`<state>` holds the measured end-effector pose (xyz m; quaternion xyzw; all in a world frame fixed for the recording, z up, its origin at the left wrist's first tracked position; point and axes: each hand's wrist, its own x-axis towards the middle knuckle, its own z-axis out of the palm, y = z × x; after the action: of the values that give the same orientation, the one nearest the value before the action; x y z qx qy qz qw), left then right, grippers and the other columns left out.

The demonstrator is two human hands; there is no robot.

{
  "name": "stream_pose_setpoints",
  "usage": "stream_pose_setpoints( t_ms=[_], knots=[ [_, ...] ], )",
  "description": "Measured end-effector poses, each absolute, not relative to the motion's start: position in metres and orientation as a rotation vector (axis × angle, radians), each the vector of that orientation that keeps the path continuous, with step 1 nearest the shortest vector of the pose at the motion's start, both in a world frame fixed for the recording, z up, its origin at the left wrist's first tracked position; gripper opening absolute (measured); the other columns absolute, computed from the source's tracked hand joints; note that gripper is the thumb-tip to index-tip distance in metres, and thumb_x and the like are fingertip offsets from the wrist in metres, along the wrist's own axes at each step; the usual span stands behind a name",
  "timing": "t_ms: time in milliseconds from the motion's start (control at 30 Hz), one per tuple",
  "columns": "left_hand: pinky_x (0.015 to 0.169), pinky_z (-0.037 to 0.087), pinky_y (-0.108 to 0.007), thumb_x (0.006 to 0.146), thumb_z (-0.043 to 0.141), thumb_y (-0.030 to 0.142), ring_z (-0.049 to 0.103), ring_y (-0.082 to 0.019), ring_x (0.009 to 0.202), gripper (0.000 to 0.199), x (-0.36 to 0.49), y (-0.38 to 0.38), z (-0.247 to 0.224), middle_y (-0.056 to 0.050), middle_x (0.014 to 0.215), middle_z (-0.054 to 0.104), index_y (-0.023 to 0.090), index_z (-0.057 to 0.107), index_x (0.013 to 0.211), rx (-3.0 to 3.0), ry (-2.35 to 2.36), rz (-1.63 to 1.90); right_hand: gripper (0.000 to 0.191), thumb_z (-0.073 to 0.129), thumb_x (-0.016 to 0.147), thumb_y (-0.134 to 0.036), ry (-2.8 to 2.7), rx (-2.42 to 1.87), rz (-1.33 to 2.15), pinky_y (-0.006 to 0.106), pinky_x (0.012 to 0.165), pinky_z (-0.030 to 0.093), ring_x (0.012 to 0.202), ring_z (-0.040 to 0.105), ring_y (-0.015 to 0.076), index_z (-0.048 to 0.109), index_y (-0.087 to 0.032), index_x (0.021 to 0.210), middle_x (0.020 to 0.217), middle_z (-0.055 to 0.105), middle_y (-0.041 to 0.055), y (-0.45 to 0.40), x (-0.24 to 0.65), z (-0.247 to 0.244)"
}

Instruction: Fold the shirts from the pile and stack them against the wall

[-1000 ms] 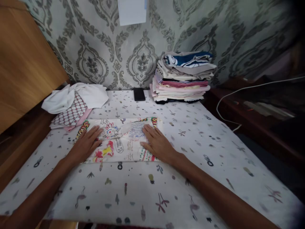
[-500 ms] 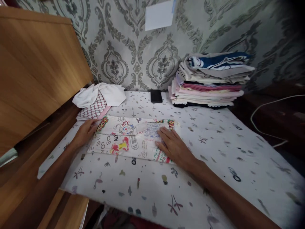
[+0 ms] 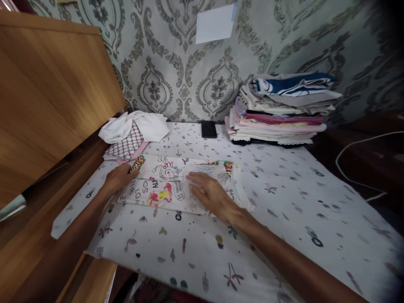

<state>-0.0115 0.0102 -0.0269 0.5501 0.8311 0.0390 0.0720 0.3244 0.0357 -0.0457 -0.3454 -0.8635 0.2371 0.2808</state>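
A white cloth (image 3: 164, 194) with colourful drawings and lettering lies folded into a long strip on the patterned table cover. At its left end rests my left hand (image 3: 119, 178), fingers bent over the edge of the cloth; whether they pinch it is hard to tell. My right hand (image 3: 206, 191) is over the middle-right part of the cloth, palm down with the fingers apart. To the right of that hand, a loose flap of the cloth spreads out at its right end.
Behind on the left is a heap of white and patterned cloth (image 3: 126, 139). A black flat object (image 3: 208, 129) lies near the wall. At the back right stands a tall stack of folded clothes (image 3: 277, 113). A wooden cabinet (image 3: 57, 84) borders the left side.
My right hand has moved left along the cloth. The right end of the cloth has opened out a little. My left hand has shifted slightly right, onto the corner.
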Motion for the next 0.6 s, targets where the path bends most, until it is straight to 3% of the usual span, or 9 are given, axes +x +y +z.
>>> stream_pose_setpoints(
  t_ms=[133, 267, 467, 600],
  knots=[
    [0.05, 0.028, -0.025, 0.075, 0.056, 0.066, 0.05, -0.017, 0.055, 0.046, -0.018, 0.007, -0.026, 0.002, 0.055, 0.051, 0.022, 0.049, 0.062, 1.578, 2.27, 0.473, 0.032, 0.05, 0.094, -0.027, -2.298, -0.816, 0.831, 0.047, 0.099, 0.051, 0.112, 0.065, 0.0258, 0.068, -0.023, 0.12, 0.121, 0.071, 0.0097, 0.042, 0.284, -0.034],
    [0.045, 0.03, -0.022, 0.064, 0.068, 0.067, 0.042, -0.011, 0.045, 0.049, -0.021, 0.0, -0.022, 0.008, 0.051, 0.04, 0.021, 0.051, 0.069, 1.189, 1.956, 0.751, 0.029, 0.055, 0.092, -0.025, -2.227, -0.71, 1.039, 0.047, 0.098, 0.049, 0.109, 0.065, 0.0254, 0.069, -0.024, 0.117, 0.118, 0.071, 0.0087, 0.032, 0.255, -0.034],
    [0.042, 0.032, -0.022, 0.057, 0.078, 0.062, 0.048, -0.012, 0.044, 0.05, -0.017, -0.001, -0.024, 0.006, 0.051, 0.05, 0.019, 0.055, 0.069, 0.872, 1.863, 0.839, 0.029, 0.062, 0.089, -0.032, -1.803, -0.796, 1.491, 0.045, 0.098, 0.05, 0.107, 0.065, 0.0244, 0.067, -0.022, 0.116, 0.114, 0.068, 0.0092, 0.016, 0.239, -0.054],
    [0.046, 0.042, -0.027, 0.051, 0.084, 0.055, 0.055, -0.016, 0.047, 0.048, -0.013, 0.006, -0.028, 0.002, 0.053, 0.059, 0.017, 0.061, 0.07, 0.823, 1.774, 0.883, 0.032, 0.068, 0.084, -0.04, -1.237, -0.853, 1.911, 0.044, 0.104, 0.048, 0.112, 0.065, 0.0239, 0.065, -0.021, 0.11, 0.118, 0.067, 0.0103, 0.022, 0.235, -0.06]
  ],
)
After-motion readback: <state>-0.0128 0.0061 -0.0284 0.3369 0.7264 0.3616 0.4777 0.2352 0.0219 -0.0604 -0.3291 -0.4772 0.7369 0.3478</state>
